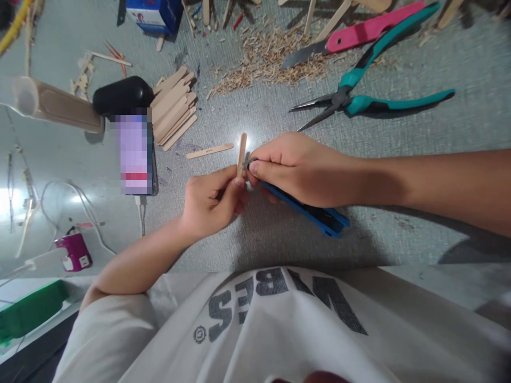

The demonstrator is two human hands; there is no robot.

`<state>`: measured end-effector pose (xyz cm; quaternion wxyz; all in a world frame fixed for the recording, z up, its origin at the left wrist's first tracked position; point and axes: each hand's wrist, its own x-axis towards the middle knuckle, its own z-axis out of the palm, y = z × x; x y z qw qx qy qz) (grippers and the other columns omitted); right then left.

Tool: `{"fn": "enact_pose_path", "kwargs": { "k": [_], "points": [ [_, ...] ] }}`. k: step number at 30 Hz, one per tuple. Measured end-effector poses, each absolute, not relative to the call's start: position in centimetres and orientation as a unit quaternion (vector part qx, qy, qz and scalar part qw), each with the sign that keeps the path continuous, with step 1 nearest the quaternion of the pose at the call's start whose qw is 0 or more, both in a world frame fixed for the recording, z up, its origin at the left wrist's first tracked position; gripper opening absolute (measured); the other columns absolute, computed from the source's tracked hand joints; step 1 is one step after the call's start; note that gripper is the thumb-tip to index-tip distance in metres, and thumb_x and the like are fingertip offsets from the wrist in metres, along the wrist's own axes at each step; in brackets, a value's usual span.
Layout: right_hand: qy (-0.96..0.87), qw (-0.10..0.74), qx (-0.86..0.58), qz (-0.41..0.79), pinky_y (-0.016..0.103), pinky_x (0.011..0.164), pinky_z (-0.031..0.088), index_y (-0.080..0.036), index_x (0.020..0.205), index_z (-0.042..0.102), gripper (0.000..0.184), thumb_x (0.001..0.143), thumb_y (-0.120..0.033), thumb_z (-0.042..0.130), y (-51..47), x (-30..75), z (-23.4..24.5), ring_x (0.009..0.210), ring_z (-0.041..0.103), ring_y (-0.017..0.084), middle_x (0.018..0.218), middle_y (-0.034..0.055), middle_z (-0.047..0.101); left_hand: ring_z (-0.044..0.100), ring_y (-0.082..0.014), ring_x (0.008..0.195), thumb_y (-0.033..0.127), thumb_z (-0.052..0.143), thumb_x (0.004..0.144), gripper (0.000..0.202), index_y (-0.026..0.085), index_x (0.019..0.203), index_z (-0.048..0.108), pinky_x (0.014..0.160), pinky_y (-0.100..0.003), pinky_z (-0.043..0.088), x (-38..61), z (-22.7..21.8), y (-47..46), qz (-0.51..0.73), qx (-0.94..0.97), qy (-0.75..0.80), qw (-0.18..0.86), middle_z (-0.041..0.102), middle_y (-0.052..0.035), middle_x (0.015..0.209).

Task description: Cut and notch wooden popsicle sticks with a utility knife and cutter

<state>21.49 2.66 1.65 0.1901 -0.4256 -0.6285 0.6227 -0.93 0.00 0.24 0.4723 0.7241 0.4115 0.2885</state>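
Note:
My left hand [213, 202] pinches the lower end of a wooden craft stick [241, 149], which stands up between thumb and fingers. My right hand [299, 167] is wrapped around a blue-handled tool [315, 213] with a grey metal head. That head touches or nearly touches the side of the stick; my fingers hide most of the tool, so its exact kind is unclear. Another craft stick [209, 151] lies flat on the table just beyond my left hand.
Beyond my hands are teal long-nose pliers [339, 99], a pink-handled knife [359, 34] and wood shavings [263, 58]. To the left sit a pile of craft sticks [175, 109], a charging phone [133, 154], a black case [123, 96] and a purple adapter [74, 251]. A blue box [155, 13] stands farther back.

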Motion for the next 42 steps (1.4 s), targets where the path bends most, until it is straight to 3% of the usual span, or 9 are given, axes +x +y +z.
{"fn": "enact_pose_path", "kwargs": {
  "k": [7,11,24,31,42],
  "points": [
    [-0.638,0.235,-0.355,0.642,0.029,0.064,0.037,-0.022,0.069,0.061,0.044,0.111,-0.014,0.052,2.58,21.92,1.38,0.060,0.049,0.012,0.061,-0.0035,0.060,0.072,-0.0136,0.049,0.060,0.080,0.109,0.042,0.022,0.093,0.077,0.044,-0.022,0.056,-1.21,-0.15,0.06,0.283,0.597,0.429,0.616,0.078,-0.0009,0.068],
    [-0.633,0.250,-0.326,0.656,0.029,0.068,0.039,-0.022,0.071,0.060,0.041,0.109,-0.012,0.049,2.63,21.86,1.42,0.065,0.051,0.013,0.063,-0.0035,0.059,0.072,-0.0144,0.049,0.061,0.082,0.107,0.043,0.021,0.092,0.078,0.044,-0.023,0.059,-1.16,-0.25,0.18,0.291,0.565,0.433,0.639,0.079,-0.0022,0.070],
    [-0.592,0.262,-0.369,0.667,0.025,0.056,0.035,-0.021,0.077,0.063,0.039,0.113,-0.015,0.051,2.26,22.20,1.07,0.056,0.052,0.008,0.064,-0.0044,0.065,0.072,-0.0138,0.048,0.062,0.081,0.107,0.044,0.020,0.095,0.079,0.043,-0.022,0.059,-0.98,-0.49,-0.27,0.312,0.578,0.463,0.595,0.080,-0.0017,0.069],
    [-0.643,0.230,-0.398,0.612,0.025,0.060,0.034,-0.020,0.073,0.065,0.040,0.111,-0.011,0.055,2.48,21.86,1.20,0.060,0.050,0.009,0.063,-0.0047,0.060,0.072,-0.0141,0.049,0.058,0.082,0.107,0.039,0.021,0.094,0.079,0.044,-0.024,0.061,-0.82,-0.53,-0.20,0.320,0.572,0.461,0.599,0.081,-0.0016,0.070],
    [-0.581,0.265,-0.409,0.652,0.028,0.057,0.035,-0.021,0.075,0.064,0.042,0.113,-0.011,0.048,2.43,21.74,1.45,0.056,0.052,0.011,0.063,-0.0036,0.064,0.074,-0.0141,0.050,0.053,0.081,0.109,0.036,0.020,0.094,0.079,0.047,-0.023,0.061,-0.81,-0.56,-0.35,0.326,0.587,0.456,0.584,0.081,-0.0017,0.068]
  ]
}}
